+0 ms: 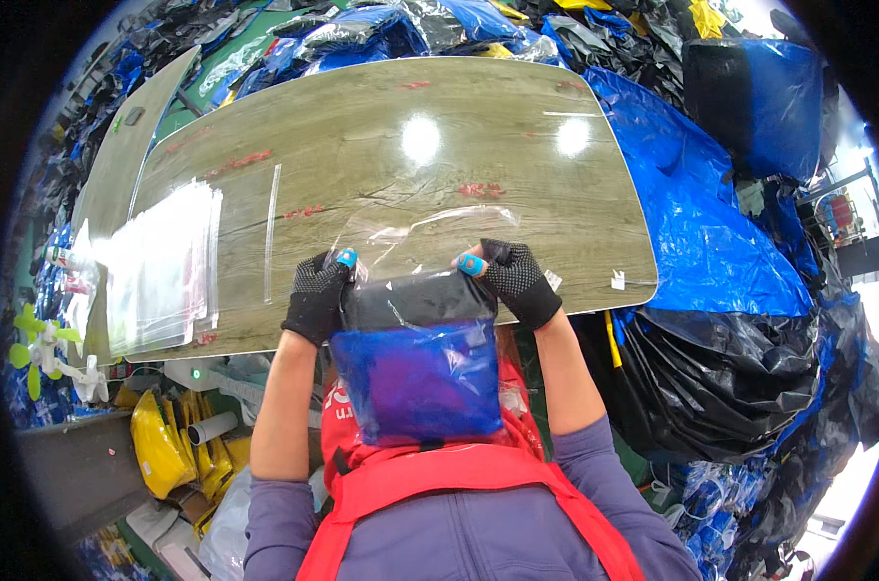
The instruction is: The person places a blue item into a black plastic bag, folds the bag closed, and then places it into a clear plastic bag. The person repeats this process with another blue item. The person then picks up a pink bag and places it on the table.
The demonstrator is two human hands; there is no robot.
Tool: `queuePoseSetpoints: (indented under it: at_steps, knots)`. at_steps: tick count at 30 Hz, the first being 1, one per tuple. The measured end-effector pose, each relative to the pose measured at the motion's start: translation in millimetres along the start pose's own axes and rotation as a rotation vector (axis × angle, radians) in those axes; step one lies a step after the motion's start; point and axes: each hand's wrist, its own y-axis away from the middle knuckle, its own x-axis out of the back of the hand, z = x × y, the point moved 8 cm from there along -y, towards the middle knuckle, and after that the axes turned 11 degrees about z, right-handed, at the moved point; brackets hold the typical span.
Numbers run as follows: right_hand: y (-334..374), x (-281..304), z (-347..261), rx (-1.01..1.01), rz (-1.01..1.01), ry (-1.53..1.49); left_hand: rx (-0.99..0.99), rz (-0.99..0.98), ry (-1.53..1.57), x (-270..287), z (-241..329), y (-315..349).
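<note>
Bag [415, 363], clear with black-and-blue contents [430, 392], held up before red apron [439, 470] by tabletop [352, 126] near edge; left hand [319, 294] pinches one upper side, right hand [519, 283] the other. Clear sleeves [163, 276] lie stacked at left.

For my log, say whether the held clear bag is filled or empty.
Filled: black-and-blue material shows through the glossy clear bag.

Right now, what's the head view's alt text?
Left hand and right hand, in dotted black gloves, hold a clear plastic bag of black-and-blue material by its upper sides, at the near edge of a glossy wood-grain table. Clear plastic sheets lie at left.
</note>
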Motion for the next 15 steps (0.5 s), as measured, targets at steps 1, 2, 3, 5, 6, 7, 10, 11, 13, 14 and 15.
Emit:
queuePoseSetpoints:
  at_steps: [1, 2, 3, 5, 6, 7, 10, 11, 13, 14, 15]
  knots:
    - [-1, 6, 1, -0.010, 0.072, -0.125, -0.129, -0.105, -0.049, -8, 9, 1]
    - [0, 7, 4, -0.049, 0.076, -0.228, -0.124, -0.101, -0.026, -8, 10, -2]
    - [1, 5, 2, -0.044, 0.026, -0.381, -0.124, -0.119, -0.073, -10, 9, -5]
    - [5, 10, 17, -0.227, 0.107, -0.403, -0.281, -0.124, -0.144, -12, 19, -8]
    - [7, 7, 20, -0.294, 0.104, -0.571, -0.152, -0.104, -0.085, -10, 9, -11]
    - [11, 4, 13, -0.261, 0.024, -0.637, -0.097, -0.076, -0.014, -8, 4, -13]
    - [17, 8, 9, -0.203, 0.034, -0.336, -0.128, -0.036, 0.033, -5, 1, -7]
    - [17, 16, -1, -0.086, 0.097, -0.308, -0.191, -0.066, 0.004, -7, 4, -1]
    - [15, 24, -4, -0.072, 0.191, -0.178, -0.183, -0.169, -0.193, -15, 0, 13]
    - [12, 26, -3, -0.100, 0.218, -0.129, -0.103, -0.198, -0.113, -17, -3, 19]
    - [9, 27, -7, -0.064, 0.243, -0.109, -0.023, -0.225, -0.058, -18, -5, 26]
